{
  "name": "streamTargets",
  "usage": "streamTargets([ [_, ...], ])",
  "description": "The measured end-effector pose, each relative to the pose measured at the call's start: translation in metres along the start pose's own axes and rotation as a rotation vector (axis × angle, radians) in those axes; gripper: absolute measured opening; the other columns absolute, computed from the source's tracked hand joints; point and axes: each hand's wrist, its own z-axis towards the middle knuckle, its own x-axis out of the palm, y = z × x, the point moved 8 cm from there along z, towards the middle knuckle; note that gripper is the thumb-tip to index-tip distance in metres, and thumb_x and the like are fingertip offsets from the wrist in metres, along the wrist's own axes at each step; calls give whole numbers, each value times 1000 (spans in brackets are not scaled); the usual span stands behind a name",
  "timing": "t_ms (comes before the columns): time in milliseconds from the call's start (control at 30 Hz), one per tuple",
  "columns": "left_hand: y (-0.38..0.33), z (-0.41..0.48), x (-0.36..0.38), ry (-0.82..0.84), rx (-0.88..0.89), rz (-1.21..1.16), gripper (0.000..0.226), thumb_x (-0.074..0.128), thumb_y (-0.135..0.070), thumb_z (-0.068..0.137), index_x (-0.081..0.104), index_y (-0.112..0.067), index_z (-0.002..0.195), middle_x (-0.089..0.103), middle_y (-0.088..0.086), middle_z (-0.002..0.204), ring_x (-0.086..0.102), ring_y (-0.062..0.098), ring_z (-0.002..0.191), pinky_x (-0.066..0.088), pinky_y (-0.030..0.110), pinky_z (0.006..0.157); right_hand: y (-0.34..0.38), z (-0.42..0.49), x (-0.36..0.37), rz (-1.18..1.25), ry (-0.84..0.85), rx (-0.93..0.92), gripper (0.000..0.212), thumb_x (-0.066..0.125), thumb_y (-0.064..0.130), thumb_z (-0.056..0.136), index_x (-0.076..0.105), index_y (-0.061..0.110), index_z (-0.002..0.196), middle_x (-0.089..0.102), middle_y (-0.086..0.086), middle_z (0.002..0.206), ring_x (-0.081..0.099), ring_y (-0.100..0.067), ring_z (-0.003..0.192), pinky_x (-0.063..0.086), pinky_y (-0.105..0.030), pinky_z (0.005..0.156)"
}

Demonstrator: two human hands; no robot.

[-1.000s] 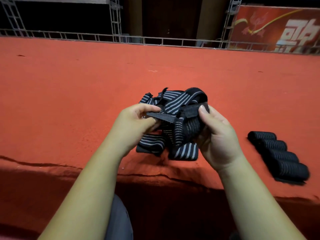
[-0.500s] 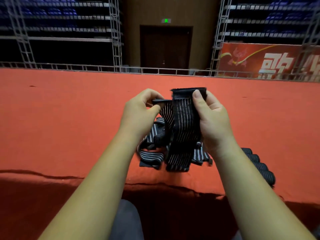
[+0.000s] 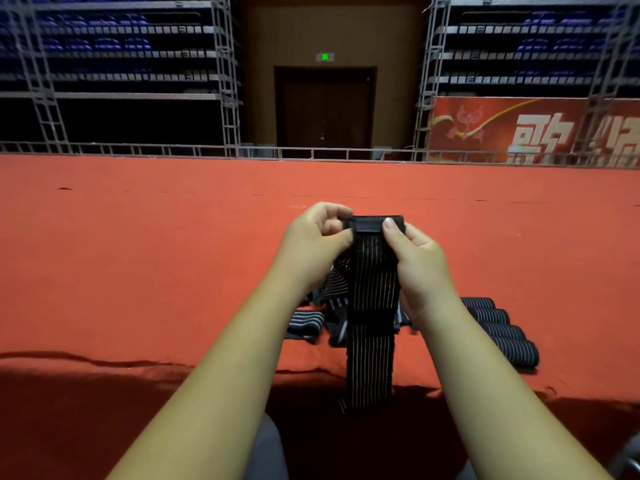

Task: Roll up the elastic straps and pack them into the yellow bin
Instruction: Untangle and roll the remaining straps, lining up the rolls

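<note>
A person's left hand [image 3: 317,237] pinches one top corner of a black elastic strap with thin white stripes [image 3: 372,306], fingers curled. The strap's long axis hangs straight down between both hands, over the red fabric-covered surface [image 3: 138,271]. The right hand [image 3: 415,258] pinches the other corner, with rolled striped straps [image 3: 498,330] lying to its right

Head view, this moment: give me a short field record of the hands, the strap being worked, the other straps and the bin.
left hand: pinches the top left corner of the held strap
right hand: pinches its top right corner, thumb on the front
held strap: lifted, hanging down flat, not rolled
loose straps: tangled heap on the red cloth, behind the held strap
rolled straps: four in a row on the cloth, right of the right forearm
yellow bin: not in view
</note>
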Motion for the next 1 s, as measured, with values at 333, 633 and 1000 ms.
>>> streamTargets([
  [333,129,-12,16,210,-164,316,46,45,-9,105,66,-42,129,75,-28,123,64,-2,127,46,30,113,-63,-1,-53,57,-195,184,26,61,22,111,78,3,112,82,-17,99,76,-26,83,62,-35,72],
  [633,189,15,40,198,-79,527,45,62,-12,104,64,-34,143,59,-16,141,58,7,132,43,32,120,-125,6,-73,87,-134,361,28,61,19,109,77,-1,121,80,-25,113,76,-46,112,61,-54,100],
  [1000,230,45,19,-147,-164,585,21,59,-28,109,79,-22,111,79,-5,98,72,12,91,47,28,81,-154,16,-66,28,56,461,29,64,16,104,76,-8,116,80,-26,110,78,-37,98,60,-38,85],
])
